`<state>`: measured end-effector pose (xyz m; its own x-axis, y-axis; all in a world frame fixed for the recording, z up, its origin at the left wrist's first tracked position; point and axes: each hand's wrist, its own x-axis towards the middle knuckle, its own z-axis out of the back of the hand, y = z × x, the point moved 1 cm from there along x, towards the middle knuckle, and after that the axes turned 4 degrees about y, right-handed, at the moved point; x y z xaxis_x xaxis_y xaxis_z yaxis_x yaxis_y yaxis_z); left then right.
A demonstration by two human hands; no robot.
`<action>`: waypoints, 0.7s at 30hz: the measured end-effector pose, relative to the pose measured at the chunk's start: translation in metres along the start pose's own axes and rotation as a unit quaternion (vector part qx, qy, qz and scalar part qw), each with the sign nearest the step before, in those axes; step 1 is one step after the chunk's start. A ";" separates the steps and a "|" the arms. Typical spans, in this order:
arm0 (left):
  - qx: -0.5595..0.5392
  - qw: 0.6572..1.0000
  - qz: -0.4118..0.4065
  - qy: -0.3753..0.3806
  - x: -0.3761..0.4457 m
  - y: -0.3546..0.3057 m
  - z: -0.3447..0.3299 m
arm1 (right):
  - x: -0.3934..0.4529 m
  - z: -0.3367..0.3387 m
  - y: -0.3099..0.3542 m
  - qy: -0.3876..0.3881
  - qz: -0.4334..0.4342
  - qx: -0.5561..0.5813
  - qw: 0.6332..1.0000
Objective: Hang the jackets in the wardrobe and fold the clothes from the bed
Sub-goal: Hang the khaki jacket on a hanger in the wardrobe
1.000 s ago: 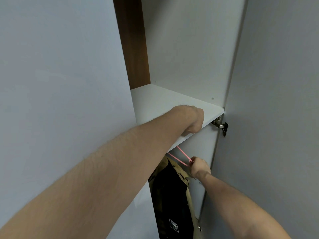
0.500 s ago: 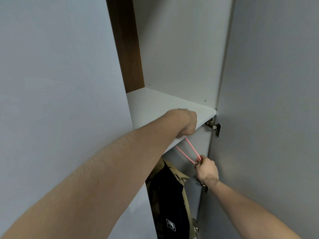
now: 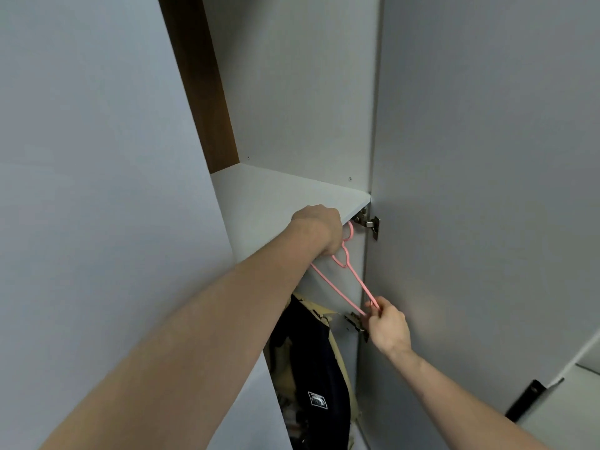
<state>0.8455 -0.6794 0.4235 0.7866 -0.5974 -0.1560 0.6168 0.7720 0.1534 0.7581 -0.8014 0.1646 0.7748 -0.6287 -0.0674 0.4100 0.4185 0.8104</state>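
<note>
A pink wire hanger (image 3: 352, 278) hangs tilted just under the white wardrobe shelf (image 3: 279, 203). My left hand (image 3: 319, 227) reaches under the shelf's front edge and grips the hanger near its hook. My right hand (image 3: 388, 326) pinches the hanger's lower right corner. Below them a dark jacket with a tan lining (image 3: 311, 368) hangs inside the wardrobe. The rail is hidden behind the shelf.
The open wardrobe door (image 3: 480, 190) stands close on the right, with metal hinges (image 3: 368, 222) near my hands. A closed grey door (image 3: 97, 190) fills the left. A dark handle (image 3: 526, 399) shows at lower right.
The pink hanger has come further out from under the shelf, its hook now showing. My right hand has drawn its corner down and to the right. My left hand stays at the shelf edge.
</note>
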 end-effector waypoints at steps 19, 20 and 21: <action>0.002 0.994 0.022 -0.108 -0.013 -0.017 -0.068 | -0.149 0.047 -0.032 -0.087 -0.090 0.024 0.992; -0.006 0.994 0.020 -0.103 -0.015 -0.018 -0.068 | -0.161 0.047 -0.033 -0.098 -0.098 0.024 0.990; -0.012 0.995 0.021 -0.100 -0.016 -0.020 -0.067 | -0.173 0.047 -0.034 -0.108 -0.106 0.023 0.988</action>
<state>0.8189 -0.6705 0.3573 0.8028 -0.5944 0.0473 0.5848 0.8003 0.1324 0.5879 -0.7376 0.1758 0.5505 -0.8266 -0.1169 0.5257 0.2344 0.8177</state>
